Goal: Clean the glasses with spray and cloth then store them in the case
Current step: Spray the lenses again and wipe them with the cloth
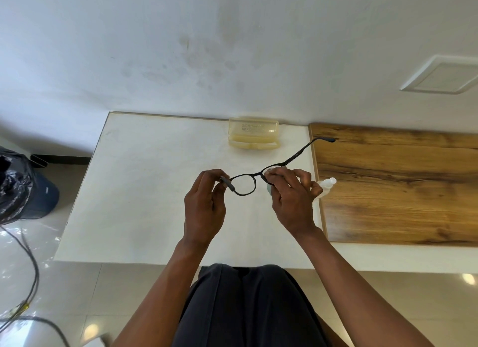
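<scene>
You hold one pair of black-rimmed glasses (243, 185) above the white bench (144, 191), both hands raised. Your left hand (204, 207) pinches the frame's left end where the folded temple sits. Your right hand (292, 196) presses one pale cleaning cloth (270, 190) around the right lens; the other temple sticks out toward the wooden panel (398, 186). One small white spray bottle (328, 184) lies just behind your right hand, mostly hidden. One translucent yellowish plastic case (253, 136) stands open by the wall, and it appears to hold nothing.
</scene>
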